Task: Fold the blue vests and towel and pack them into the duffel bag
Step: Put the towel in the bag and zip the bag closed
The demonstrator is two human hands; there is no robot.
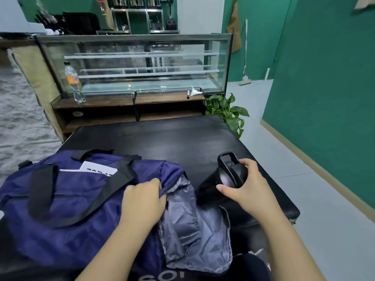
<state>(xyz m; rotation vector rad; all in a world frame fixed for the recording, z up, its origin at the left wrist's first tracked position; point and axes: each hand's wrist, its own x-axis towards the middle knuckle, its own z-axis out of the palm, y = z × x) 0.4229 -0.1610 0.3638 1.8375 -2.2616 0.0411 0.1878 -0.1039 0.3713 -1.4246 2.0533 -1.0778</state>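
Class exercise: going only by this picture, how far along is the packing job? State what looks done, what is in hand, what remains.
Done: no loose vests or towel show; the bag's contents cannot be seen. In hand: the left hand grips the bag's open end by the grey lining; the right hand holds a black bottle. Left: probably the bottle and closing.

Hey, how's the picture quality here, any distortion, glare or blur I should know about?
Head view: wide-angle bending bows the glass display case and green wall; soft glare on the black table; the left hand on the duffel bag and right hand on the black bottle look reasonably sharp.
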